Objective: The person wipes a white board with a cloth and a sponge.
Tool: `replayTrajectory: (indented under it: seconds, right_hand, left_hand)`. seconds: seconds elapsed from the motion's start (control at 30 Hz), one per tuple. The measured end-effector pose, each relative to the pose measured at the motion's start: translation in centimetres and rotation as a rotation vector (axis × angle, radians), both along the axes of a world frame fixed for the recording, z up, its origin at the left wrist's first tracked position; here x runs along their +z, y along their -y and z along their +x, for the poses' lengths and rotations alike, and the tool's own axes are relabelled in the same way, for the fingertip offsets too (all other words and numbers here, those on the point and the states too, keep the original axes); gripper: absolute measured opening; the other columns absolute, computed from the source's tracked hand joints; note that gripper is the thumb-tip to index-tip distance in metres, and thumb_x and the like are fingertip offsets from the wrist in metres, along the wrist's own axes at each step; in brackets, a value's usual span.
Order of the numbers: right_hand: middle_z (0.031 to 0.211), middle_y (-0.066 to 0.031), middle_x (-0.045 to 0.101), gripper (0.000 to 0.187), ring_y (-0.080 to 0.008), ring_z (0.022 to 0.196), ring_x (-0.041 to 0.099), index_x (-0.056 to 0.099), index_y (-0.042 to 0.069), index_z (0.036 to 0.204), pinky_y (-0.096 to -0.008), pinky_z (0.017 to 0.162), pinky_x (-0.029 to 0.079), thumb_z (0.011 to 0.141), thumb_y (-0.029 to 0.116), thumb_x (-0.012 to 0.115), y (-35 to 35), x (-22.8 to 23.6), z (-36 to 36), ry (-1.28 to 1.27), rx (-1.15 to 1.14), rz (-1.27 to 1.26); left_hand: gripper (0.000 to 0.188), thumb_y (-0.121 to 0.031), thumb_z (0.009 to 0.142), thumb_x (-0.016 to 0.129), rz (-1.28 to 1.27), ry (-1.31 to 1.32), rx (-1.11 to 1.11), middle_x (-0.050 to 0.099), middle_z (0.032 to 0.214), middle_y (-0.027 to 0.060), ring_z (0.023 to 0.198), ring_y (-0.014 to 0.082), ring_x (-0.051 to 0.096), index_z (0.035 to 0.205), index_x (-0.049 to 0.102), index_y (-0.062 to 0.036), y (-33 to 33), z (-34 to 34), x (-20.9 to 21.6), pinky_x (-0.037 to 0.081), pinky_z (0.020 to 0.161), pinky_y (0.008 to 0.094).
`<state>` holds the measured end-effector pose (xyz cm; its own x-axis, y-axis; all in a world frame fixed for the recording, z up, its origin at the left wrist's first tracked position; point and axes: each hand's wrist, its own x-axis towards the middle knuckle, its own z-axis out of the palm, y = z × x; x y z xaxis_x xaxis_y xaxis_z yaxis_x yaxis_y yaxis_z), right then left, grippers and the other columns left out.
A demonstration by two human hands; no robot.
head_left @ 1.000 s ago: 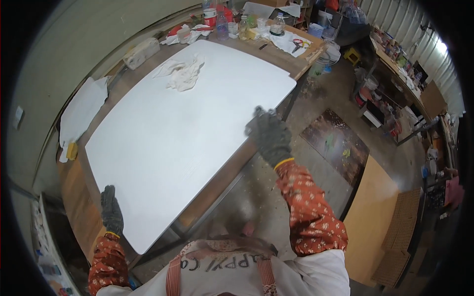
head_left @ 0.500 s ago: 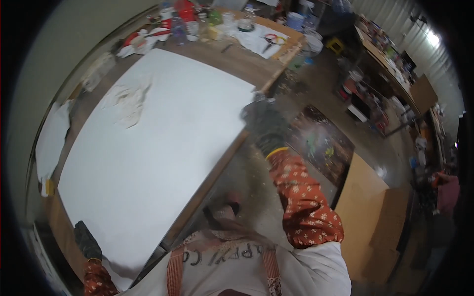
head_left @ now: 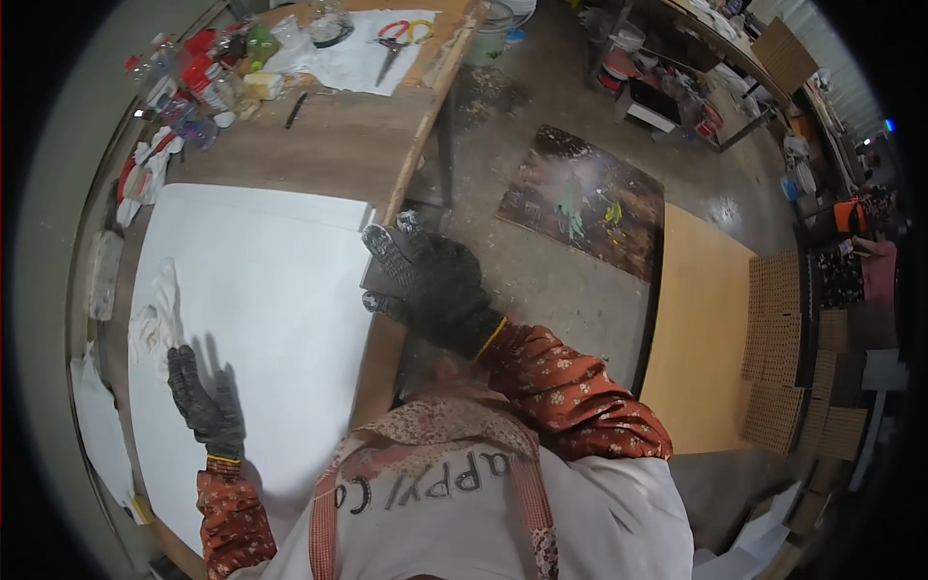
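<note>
White sheet edge under right hand

Light was even and fairly bright, from overhead. The white sheet showed bright, near washed out, without hard glare. The left hand cast a soft double shadow up the sheet. A wet sheen glinted on the concrete floor. Heavy fisheye bending curved the wooden table edge; a black rim ringed the frame. The right hand looked slightly smeared; far shelves were soft.
</note>
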<state>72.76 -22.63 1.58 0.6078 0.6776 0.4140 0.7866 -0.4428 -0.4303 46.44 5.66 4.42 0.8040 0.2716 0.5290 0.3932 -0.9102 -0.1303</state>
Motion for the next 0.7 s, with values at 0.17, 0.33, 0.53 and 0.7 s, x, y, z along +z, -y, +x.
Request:
replayTrajectory:
  seconds: [0.17,0.33,0.53,0.7]
  right_hand:
    - [0.124,-0.0180,0.051,0.054,-0.0366,0.095,0.057,0.050,0.011,0.127,-0.0497,0.080,0.045,0.082,0.039,0.062,3.9,-2.7,6.0,-0.258,0.039,-0.033]
    - [0.119,-0.0175,0.056,0.055,-0.0377,0.094,0.059,0.050,0.013,0.125,-0.0519,0.078,0.046,0.079,0.041,0.064,9.2,-6.5,11.7,-0.393,-0.021,-0.334]
    - [0.111,-0.0188,0.060,0.057,-0.0387,0.096,0.060,0.047,0.015,0.129,-0.0490,0.077,0.048,0.082,0.042,0.062,15.8,-9.3,19.1,-0.540,-0.278,-0.565]
    - [0.101,-0.0163,0.061,0.061,-0.0376,0.088,0.061,0.042,0.016,0.134,-0.0491,0.072,0.047,0.082,0.039,0.063,16.7,-11.7,23.3,-0.538,-0.104,-0.572]
  left_hand:
    - [0.046,-0.013,0.092,0.055,-0.242,-0.035,0.168,0.049,0.134,0.0128,0.121,0.0226,0.048,0.135,0.042,-0.0029,-5.5,-3.5,-3.4,0.046,0.101,0.0340]
    - [0.053,-0.016,0.091,0.060,-0.766,0.604,0.354,0.043,0.139,0.0123,0.120,0.0251,0.049,0.138,0.038,-0.0069,-3.9,-3.0,-4.0,0.047,0.098,0.0339]
    - [0.063,-0.043,0.089,0.057,0.012,0.109,0.988,0.042,0.138,0.0163,0.126,0.0344,0.041,0.138,0.040,-0.0090,-2.8,-0.8,-1.8,0.037,0.104,0.0443]
    - [0.064,-0.038,0.086,0.064,0.046,0.123,0.794,0.044,0.131,0.0190,0.118,0.0344,0.046,0.132,0.042,-0.0004,-4.7,1.4,-3.0,0.040,0.101,0.0390]
